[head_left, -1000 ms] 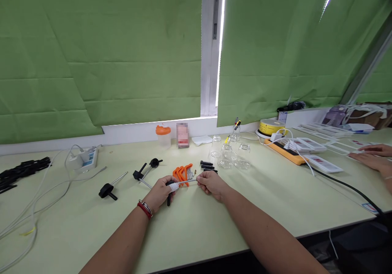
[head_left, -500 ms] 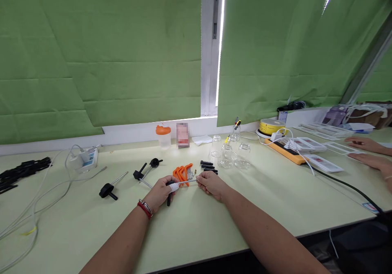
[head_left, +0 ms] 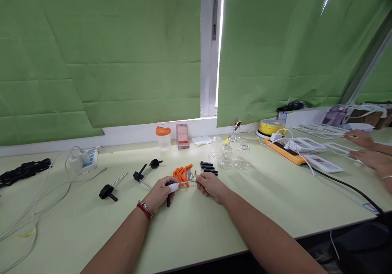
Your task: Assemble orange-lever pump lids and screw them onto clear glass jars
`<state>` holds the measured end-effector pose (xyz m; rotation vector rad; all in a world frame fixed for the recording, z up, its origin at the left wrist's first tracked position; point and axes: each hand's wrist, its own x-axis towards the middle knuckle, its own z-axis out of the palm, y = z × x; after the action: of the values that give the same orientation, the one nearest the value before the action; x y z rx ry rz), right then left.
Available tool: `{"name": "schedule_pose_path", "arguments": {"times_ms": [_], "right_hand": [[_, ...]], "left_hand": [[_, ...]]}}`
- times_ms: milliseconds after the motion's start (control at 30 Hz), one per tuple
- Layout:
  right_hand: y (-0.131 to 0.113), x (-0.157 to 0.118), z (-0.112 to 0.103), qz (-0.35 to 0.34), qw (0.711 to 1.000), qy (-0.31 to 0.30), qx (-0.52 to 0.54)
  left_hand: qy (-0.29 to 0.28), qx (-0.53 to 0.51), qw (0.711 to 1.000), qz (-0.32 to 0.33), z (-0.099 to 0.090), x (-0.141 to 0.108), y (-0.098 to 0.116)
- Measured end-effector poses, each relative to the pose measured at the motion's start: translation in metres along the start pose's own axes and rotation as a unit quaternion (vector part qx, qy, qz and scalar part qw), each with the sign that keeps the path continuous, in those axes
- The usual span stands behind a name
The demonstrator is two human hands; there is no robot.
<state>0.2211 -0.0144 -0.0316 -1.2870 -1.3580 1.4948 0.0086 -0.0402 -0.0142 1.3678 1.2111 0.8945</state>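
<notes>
My left hand is closed around the black end of a thin metal rod, and a black stub of the same part sticks out below the fingers. White wrapping covers its thumb. The rod's other end is pinched in the fingertips of my right hand; the tip itself is hidden. Just beyond the rod lie several orange hook-shaped pieces, short metal pins and a small brass-coloured piece. Ridged black pieces rest past my right hand. Left of my hands are similar black-ended rod parts.
Upturned glasses and an orange-lidded cup stand at the back. An orange power strip and a yellow spool are on the right, near another person's hands. White cables and black strips lie left.
My hands keep the same hold on the rod with almost no movement. At the right, the other person's hands have shifted slightly.
</notes>
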Motion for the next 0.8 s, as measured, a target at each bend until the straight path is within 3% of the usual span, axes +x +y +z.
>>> {"name": "schedule_pose_path", "arguments": {"times_ms": [300, 800], "right_hand": [[0.0035, 0.0002, -0.0041, -0.028, 0.999, -0.019, 0.021], [0.0035, 0.0014, -0.0004, -0.019, 1.000, -0.009, -0.009]], "left_hand": [[0.004, 0.000, 1.000, 0.000, -0.0005, 0.0010, -0.0018], [-0.001, -0.001, 1.000, -0.001, -0.0008, -0.0005, -0.0010]]}}
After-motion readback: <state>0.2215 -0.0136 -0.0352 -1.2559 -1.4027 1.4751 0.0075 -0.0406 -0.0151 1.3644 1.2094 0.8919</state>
